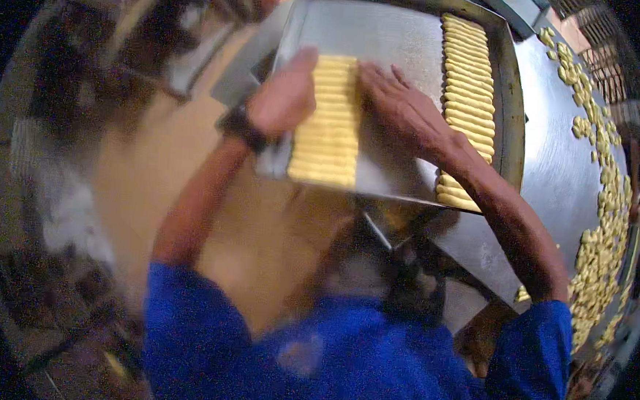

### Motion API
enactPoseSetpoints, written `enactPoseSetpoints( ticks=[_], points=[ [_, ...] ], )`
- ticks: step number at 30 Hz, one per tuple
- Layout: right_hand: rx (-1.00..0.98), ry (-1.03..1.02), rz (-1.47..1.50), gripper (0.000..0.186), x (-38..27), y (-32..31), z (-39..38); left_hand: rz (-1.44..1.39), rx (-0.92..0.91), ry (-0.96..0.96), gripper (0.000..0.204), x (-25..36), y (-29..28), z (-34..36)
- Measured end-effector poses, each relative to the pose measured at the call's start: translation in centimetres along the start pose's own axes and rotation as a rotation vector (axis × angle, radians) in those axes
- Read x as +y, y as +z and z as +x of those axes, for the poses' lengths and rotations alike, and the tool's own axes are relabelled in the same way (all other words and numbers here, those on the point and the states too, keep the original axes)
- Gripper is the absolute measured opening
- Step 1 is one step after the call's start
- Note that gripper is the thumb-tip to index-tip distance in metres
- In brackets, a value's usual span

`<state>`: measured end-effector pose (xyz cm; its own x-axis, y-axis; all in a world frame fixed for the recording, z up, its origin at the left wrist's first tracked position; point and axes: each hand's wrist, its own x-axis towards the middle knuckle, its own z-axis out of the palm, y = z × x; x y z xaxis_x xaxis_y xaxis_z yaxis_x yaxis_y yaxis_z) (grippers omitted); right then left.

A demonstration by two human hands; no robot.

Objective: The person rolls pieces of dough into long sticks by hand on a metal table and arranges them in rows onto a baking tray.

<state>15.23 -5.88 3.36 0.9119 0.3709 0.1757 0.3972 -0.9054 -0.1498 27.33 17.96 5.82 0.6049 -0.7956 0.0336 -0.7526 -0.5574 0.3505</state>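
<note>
A metal tray [403, 30] holds two rows of pale yellow dough sticks laid side by side. Against the left edge of the nearer left row of dough sticks [326, 127] is my left hand [280, 101], smeared by motion, with a dark band on its wrist. Its fingers are too blurred to read. On the row's other side, my right hand [402, 110] lies with fingers stretched out, their tips at the ends of the upper sticks. The right row of dough sticks [468, 77] runs along the tray's right wall, partly hidden by my right forearm.
Right of the tray stretches a metal table [556, 167] with many small loose dough pieces [602, 254] scattered along its far right side. Slatted racks [612, 71] stand at the upper right. A tan floor [147, 153] shows on the left, with blurred dark objects beyond it.
</note>
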Motion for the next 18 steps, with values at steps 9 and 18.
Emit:
enactPoseSetpoints(
  ticks=[9, 18],
  points=[
    [0.044, 0.615, 0.881, 0.027, -0.3, -2.4, 2.4, -0.848, -0.216, -0.401, 0.066, -0.1, -1.6, 1.7],
    [0.102, 0.193, 0.157, 0.041, -2.1, -0.7, 1.3, 0.003, -0.452, -0.074, 0.065, 0.9, -0.1, 0.2]
  ],
)
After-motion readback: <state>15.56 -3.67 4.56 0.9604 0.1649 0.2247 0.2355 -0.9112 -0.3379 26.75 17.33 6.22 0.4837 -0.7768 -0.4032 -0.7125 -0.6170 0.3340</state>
